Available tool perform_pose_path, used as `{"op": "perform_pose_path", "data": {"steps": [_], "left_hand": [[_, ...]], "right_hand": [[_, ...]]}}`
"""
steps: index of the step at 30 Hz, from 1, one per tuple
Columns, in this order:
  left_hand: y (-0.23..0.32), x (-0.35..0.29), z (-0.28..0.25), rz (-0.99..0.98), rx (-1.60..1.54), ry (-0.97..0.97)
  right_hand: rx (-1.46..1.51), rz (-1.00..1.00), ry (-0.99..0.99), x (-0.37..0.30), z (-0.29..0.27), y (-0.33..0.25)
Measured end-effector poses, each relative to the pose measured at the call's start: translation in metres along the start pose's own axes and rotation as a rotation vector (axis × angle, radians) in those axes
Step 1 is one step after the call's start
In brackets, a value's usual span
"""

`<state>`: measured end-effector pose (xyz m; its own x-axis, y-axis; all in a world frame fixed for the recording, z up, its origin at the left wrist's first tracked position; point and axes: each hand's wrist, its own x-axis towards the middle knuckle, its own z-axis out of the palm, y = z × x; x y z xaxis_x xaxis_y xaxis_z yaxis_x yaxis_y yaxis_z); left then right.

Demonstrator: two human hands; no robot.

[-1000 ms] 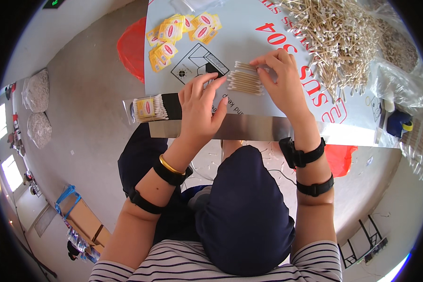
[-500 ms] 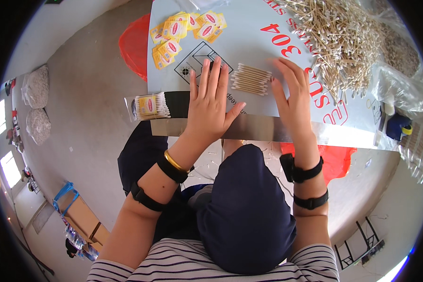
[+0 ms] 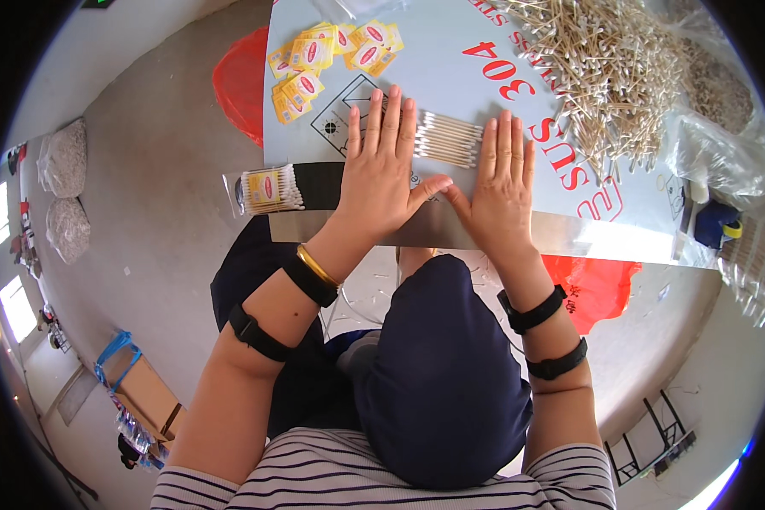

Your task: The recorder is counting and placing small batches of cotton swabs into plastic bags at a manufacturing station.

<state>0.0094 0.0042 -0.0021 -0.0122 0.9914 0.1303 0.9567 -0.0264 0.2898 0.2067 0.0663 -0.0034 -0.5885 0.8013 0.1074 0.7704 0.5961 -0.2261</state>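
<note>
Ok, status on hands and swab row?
Left hand open, flat, left of swab row. Right hand open, flat, right of it. Nothing atop row; loose swab pile farther right.

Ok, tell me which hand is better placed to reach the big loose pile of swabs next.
Likely the right hand: it lies nearer the loose pile, while the left hand is across the swab row.

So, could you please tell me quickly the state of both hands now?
Left hand: open, palm down, holding nothing, left of the cotton swab row.
Right hand: open, palm down, holding nothing, at the row's right.
</note>
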Motion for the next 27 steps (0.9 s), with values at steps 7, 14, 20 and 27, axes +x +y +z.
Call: {"op": "perform_pose_path", "data": {"steps": [7, 14, 20, 27], "left_hand": [[0.006, -0.001, 0.002, -0.007, -0.008, -0.003], [0.007, 0.0, 0.002, -0.007, -0.012, -0.005], [0.001, -0.002, 0.001, 0.0, -0.13, 0.058], [0.001, -0.001, -0.001, 0.005, -0.187, 0.102]], "right_hand": [[0.034, -0.015, -0.015, 0.004, -0.004, -0.007], [0.026, -0.024, -0.02, 0.005, -0.004, -0.005], [0.157, -0.046, -0.001, 0.007, -0.011, 0.007], [0.239, 0.027, 0.061, 0.017, -0.022, 0.012]]}}
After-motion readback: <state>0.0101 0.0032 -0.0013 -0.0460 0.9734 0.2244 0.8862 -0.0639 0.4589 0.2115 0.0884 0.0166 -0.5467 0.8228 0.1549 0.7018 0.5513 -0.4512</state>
